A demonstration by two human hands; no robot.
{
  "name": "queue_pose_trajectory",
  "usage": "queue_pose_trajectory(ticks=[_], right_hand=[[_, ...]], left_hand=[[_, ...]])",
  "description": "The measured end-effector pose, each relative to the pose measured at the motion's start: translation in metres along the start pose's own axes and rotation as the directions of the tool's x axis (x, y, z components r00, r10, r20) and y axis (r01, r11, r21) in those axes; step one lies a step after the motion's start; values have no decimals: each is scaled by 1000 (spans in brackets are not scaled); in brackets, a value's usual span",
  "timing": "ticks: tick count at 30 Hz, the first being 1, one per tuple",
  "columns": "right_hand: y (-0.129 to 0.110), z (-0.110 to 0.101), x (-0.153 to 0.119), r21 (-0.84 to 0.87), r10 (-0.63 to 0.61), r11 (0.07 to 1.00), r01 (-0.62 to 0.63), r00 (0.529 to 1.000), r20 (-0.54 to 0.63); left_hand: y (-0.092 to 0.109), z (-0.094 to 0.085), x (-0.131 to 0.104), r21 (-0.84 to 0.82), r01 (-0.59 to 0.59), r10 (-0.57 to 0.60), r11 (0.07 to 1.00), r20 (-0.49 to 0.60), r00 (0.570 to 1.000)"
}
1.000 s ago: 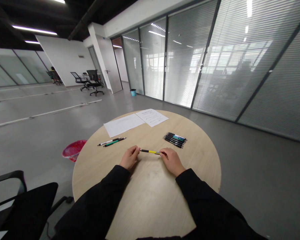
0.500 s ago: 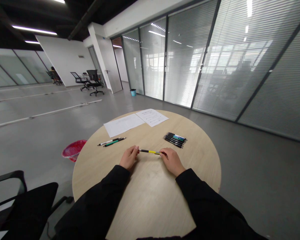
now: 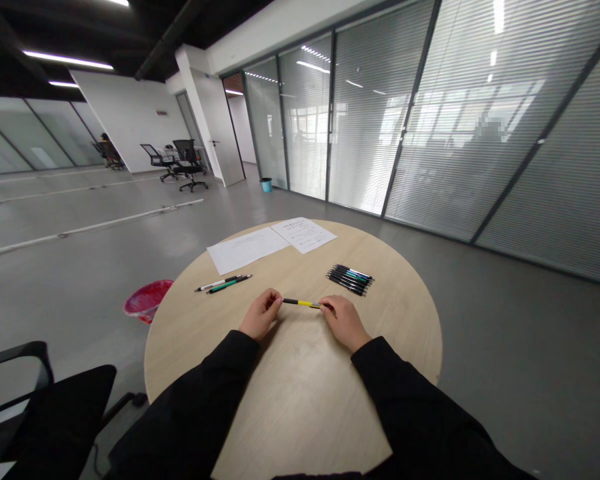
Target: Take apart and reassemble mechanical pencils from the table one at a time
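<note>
A yellow and black pen (image 3: 304, 303) stretches sideways between my two hands, just above the table. My left hand (image 3: 261, 315) pinches its black tip end between thumb and fingers. At the other end, where the clip is, my right hand (image 3: 344, 321) has its fingers closed on the pen. Beyond my right hand several dark pens (image 3: 350, 279) lie side by side in a row, some with green or blue barrels. To the left lie a white and black pen (image 3: 218, 283) and a green and black pen (image 3: 229, 284), close together.
Two printed sheets, one paper (image 3: 247, 249) and another paper (image 3: 305, 235), lie at the far edge of the round wooden table (image 3: 305, 400). A red bin (image 3: 147, 300) stands on the floor at left, near a black chair (image 3: 55, 413).
My left hand has shifted slightly right along the pen, and its fingers now cover the metal tip. My right hand and the other pens stay where they were.
</note>
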State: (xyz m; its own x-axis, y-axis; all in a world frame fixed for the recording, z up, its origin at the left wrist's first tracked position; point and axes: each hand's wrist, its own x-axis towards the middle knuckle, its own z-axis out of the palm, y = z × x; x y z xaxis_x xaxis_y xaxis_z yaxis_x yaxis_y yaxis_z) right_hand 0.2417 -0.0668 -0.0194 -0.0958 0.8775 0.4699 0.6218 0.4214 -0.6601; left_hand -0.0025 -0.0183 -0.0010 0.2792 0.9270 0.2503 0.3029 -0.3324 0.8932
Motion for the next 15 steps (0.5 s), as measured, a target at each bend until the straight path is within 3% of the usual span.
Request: queue_pose_trajectory(ticks=[7,15], right_hand=[[1,1,0,8,6,1000,-6,1000,-2],[0,1,0,12,-11,1000,11,1000,1]], left_hand=[[3,2,-2,-100,40,-41,994,2,999],[5,-2,0,189,73,-68,979,-30,997]])
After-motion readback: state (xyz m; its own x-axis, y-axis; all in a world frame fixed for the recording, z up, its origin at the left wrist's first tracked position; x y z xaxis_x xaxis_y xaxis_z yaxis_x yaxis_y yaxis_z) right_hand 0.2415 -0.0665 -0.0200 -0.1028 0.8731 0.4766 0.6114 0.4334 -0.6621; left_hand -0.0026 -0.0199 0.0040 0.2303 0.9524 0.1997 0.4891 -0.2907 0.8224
